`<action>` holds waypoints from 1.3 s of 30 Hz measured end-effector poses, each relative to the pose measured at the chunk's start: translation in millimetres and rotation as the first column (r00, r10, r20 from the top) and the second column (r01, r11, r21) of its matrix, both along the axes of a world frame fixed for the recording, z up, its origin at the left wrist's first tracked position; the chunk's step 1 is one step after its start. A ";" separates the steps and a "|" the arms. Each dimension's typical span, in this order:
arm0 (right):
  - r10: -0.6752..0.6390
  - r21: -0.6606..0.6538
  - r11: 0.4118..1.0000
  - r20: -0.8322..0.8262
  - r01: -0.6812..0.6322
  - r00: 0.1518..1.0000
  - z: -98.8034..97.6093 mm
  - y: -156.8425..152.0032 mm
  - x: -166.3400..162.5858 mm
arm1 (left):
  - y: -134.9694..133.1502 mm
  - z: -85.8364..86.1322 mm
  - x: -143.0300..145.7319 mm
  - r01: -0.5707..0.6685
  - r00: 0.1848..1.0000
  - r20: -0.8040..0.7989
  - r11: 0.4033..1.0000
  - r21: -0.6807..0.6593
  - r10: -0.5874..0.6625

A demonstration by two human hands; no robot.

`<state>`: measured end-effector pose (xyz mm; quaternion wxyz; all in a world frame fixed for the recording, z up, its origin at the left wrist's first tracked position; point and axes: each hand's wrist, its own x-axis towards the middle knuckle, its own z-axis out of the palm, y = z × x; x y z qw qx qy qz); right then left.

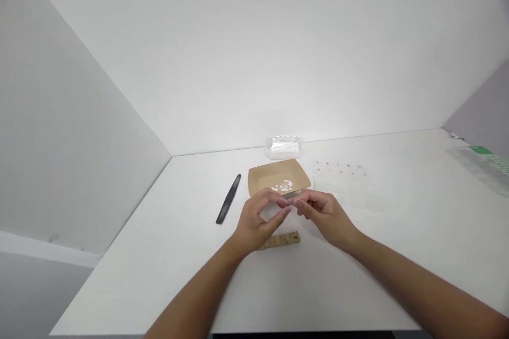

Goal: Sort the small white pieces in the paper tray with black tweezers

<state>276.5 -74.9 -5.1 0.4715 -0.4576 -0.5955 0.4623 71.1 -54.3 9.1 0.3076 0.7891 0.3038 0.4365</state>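
Observation:
My left hand (263,218) and my right hand (323,215) meet at the fingertips, just in front of a brown paper tray (258,177). Both are closed in a pinch at the same spot; whatever is between the fingers is too small to make out. Small white pieces (283,186) lie loose in the tray, behind the fingertips. Below the hands, a narrow brown strip (281,240) with small marks or pieces along it rests on the table, its left end partly covered by my left hand. To the left lies a dark nail file (228,200).
A clear plastic box (284,146) stands behind the tray, near the wall. Right of the tray lies a translucent sheet (344,183) with small coloured marks. Clear packaging with a green label (491,156) sits at the far right. White walls enclose the white table (178,286).

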 end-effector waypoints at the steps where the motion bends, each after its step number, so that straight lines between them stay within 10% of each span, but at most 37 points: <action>1: 0.003 0.000 1.000 -0.013 -0.003 1.000 -1.1 -1.6 -2.2 | -0.4 0.1 -0.1 -0.008 1.000 0.010 0.999 -0.041 0.009; 7: 0.032 -0.035 0.999 -0.066 -0.034 0.997 -10.0 -8.0 -6.3 | 1.1 1.1 -5.7 0.016 0.998 0.059 0.972 -0.235 -0.002; 17: -0.018 0.275 0.961 0.156 -0.026 0.988 -3.5 -3.7 3.0 | -3.5 3.4 -0.8 0.232 0.954 0.280 0.866 -0.443 -0.112; 30: -0.253 0.750 0.626 0.456 -0.215 0.853 -10.1 4.2 17.6 | -2.4 4.8 0.2 0.131 0.984 0.180 0.713 -0.689 -0.007; 35: -0.250 0.660 0.713 0.554 -0.236 0.794 -6.3 -0.2 19.1 | -1.9 3.0 -0.6 0.134 0.985 0.169 0.696 -0.705 -0.018; 39: -0.212 0.559 0.799 0.606 -0.222 0.767 -4.2 -8.1 22.2 | -0.2 -0.3 -4.2 0.033 0.999 0.007 0.850 -0.526 -0.035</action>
